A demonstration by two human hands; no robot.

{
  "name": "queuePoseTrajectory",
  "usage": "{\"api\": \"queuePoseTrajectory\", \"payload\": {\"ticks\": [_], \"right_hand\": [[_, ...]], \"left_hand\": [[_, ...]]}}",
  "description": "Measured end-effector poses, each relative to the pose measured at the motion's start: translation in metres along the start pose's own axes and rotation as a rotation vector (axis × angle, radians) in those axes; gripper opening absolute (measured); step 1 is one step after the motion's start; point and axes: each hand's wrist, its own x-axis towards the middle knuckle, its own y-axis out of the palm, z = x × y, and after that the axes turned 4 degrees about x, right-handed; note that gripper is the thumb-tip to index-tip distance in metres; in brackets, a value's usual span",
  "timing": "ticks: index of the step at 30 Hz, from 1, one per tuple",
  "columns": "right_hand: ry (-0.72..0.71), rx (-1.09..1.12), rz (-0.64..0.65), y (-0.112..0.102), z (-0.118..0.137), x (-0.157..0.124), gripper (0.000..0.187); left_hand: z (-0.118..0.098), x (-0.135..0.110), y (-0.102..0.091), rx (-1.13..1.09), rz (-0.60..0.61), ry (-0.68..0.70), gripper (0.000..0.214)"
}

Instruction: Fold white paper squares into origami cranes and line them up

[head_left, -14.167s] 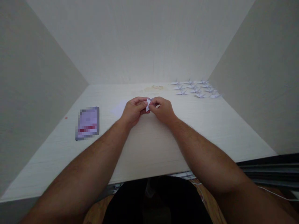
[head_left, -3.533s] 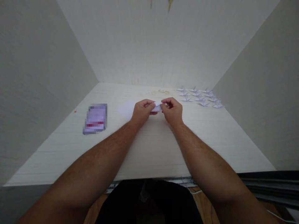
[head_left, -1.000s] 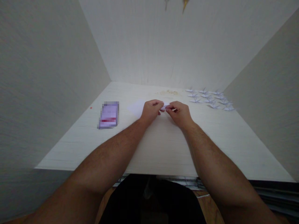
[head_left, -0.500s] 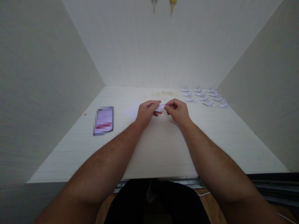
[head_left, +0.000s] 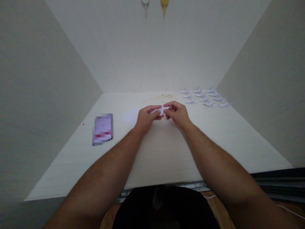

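My left hand [head_left: 147,116] and my right hand [head_left: 177,114] meet over the middle of the white table [head_left: 166,149]. Both pinch a small folded piece of white paper [head_left: 161,110] between fingertips, held just above the tabletop. Most of the paper is hidden by my fingers. A flat white paper sheet [head_left: 130,116] lies on the table just left of my left hand.
Several small folded paper cranes [head_left: 205,97] stand in rows at the back right. A purple packet [head_left: 103,128] lies at the left. A faint brownish stain [head_left: 163,96] marks the far table. White walls close in on three sides; two hooks [head_left: 154,4] hang above.
My hands stay together on the folded paper, with small finger shifts. The view has tilted and shifted slightly; the hanging hooks show more fully at the top.
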Motion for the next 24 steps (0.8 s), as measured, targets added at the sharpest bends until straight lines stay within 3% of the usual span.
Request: {"api": "queuePoseTrajectory", "payload": {"ticks": [16,22,24], "right_hand": [[0.056,0.104,-0.037,0.0014,0.0000,-0.0008,0.021],[0.077,0.098,-0.053,0.0036,-0.0001,0.0000,0.020],[0.089,0.100,-0.072,0.0043,-0.0001,0.0002,0.021]], "left_hand": [[-0.0028,-0.0023,0.0000,-0.119,0.046,-0.061,0.030],[-0.0002,-0.0003,0.0006,-0.073,0.031,-0.055,0.055],[0.0009,0.0001,0.0014,-0.055,0.020,-0.058,0.051]]}}
